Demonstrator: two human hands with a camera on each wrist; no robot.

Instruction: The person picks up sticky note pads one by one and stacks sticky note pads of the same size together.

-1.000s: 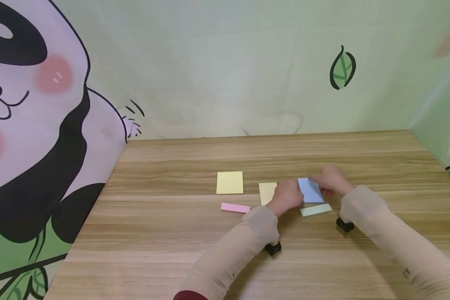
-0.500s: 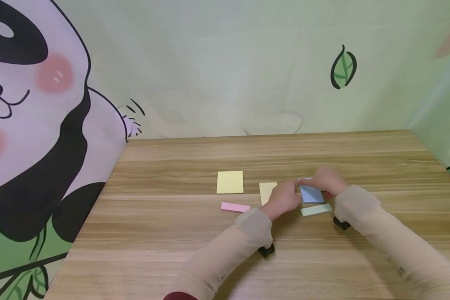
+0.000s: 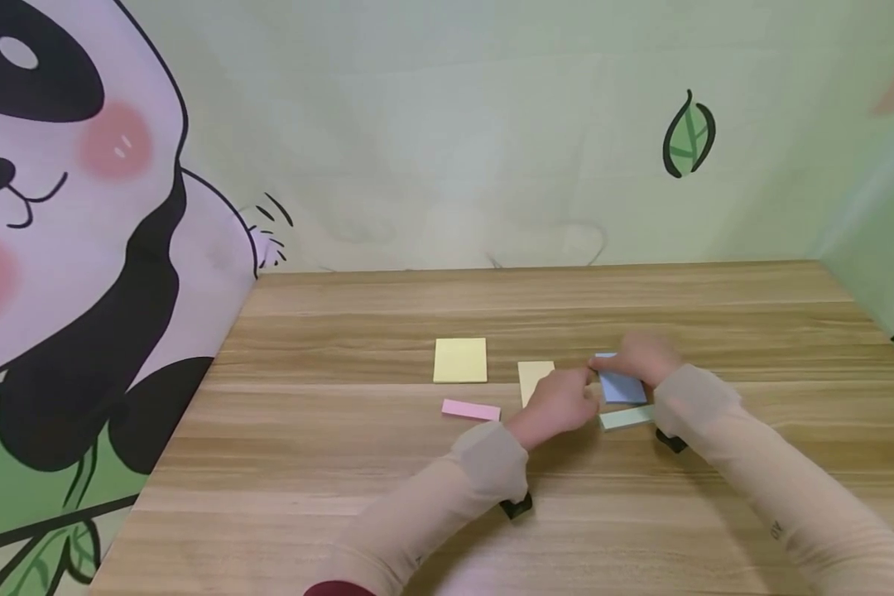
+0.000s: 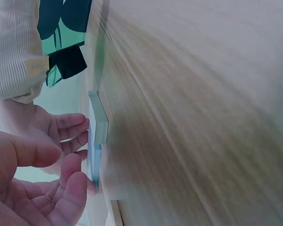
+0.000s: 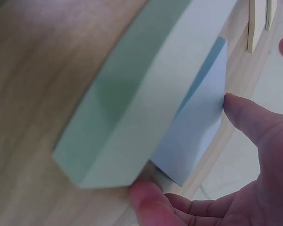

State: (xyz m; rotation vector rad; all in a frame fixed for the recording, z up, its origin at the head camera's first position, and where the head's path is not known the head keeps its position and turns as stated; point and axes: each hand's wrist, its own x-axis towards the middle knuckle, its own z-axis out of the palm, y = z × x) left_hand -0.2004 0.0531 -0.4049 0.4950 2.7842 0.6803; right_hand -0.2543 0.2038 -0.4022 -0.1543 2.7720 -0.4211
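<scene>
At the far left, along the backdrop, a large printed panda (image 3: 52, 199) with pink cheeks. Beside it, the wood-grain worktop (image 3: 313, 430). First on it from the left, a pale yellow pad (image 3: 459, 360), lying flat; on its near side, a pink strip (image 3: 471, 410), slightly slanted. Next, a pale left sleeve (image 3: 417, 513), with a black block (image 3: 516, 505) at the wrist, leading to the left hand (image 3: 559, 403): fingers loosely curled, nothing between thumb and fingertips in the left wrist view. Partly hidden by this hand, a cream pad (image 3: 535, 377). Close on the hand's right, the blue pad (image 3: 622, 389), flat on the worktop between the two hands; contact with the left hand impossible to tell. Along the blue pad's near side, a thick pale green strip (image 3: 626, 417), right end overlapped by the other cuff in the head view. Partly over the blue pad, the right hand (image 3: 648, 360), blurred: index finger stretched toward the far left corner, touching the pad's edge in the right wrist view, other fingers relaxed. Higher up, on the backdrop, a printed green leaf (image 3: 689, 136). Farther right, a matching right sleeve (image 3: 782, 488) with small dark lettering.
</scene>
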